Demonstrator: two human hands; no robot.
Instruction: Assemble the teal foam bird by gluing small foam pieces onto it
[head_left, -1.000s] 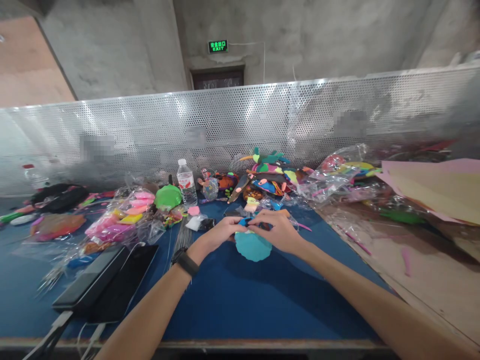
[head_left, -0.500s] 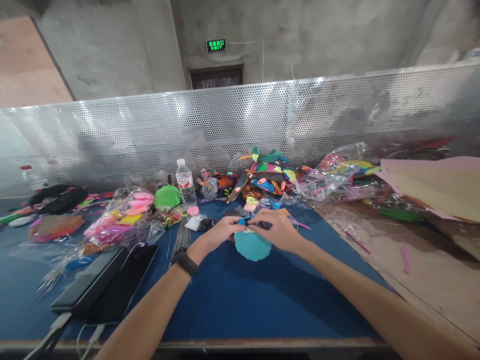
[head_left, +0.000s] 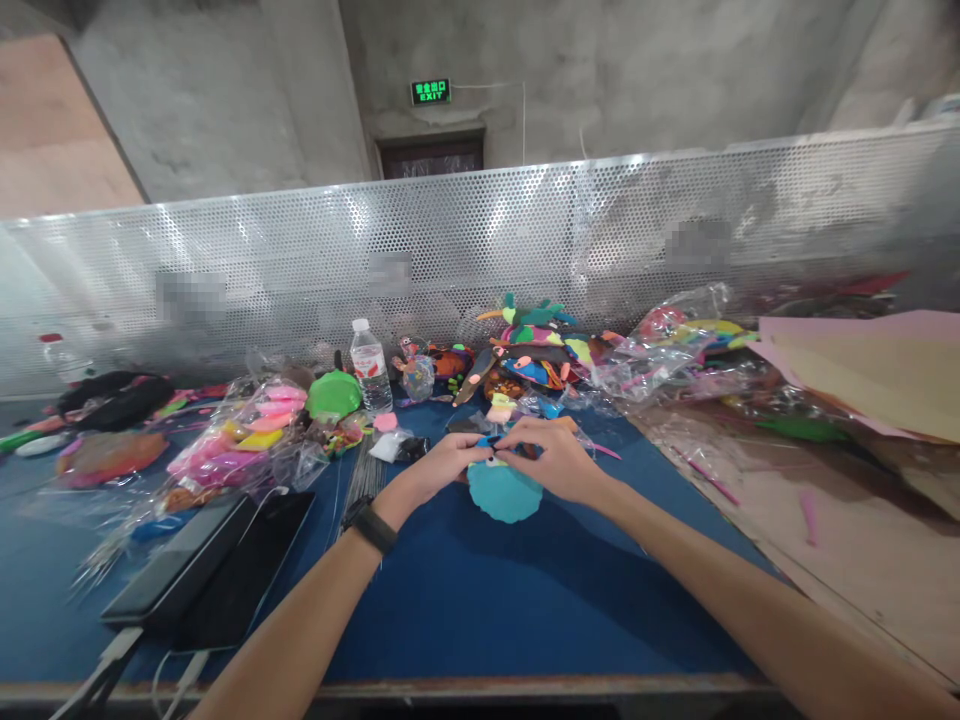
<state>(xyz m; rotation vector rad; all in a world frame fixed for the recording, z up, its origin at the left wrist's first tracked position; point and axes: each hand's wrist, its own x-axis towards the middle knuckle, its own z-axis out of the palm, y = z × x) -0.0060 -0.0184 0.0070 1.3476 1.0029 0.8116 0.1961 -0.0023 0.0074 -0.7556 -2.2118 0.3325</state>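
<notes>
My left hand [head_left: 441,467] and my right hand [head_left: 553,459] meet over the middle of the blue table mat [head_left: 480,600]. Both pinch small dark and blue pieces at the top edge of a round teal foam shape [head_left: 504,493] that lies on the mat. The fingertips touch each other above that shape, so the small pieces between them are mostly hidden. A black watch band [head_left: 370,524] sits on my left wrist.
A water bottle [head_left: 370,367], a green round piece [head_left: 334,394] and bags of pink foam parts [head_left: 240,440] lie to the left. Finished colourful foam figures [head_left: 536,350] pile at the back. A dark tablet [head_left: 210,570] lies front left; cardboard sheets [head_left: 877,380] lie right.
Both hands stay at the top of the teal shape, with only slight finger movement. The view has shifted a little.
</notes>
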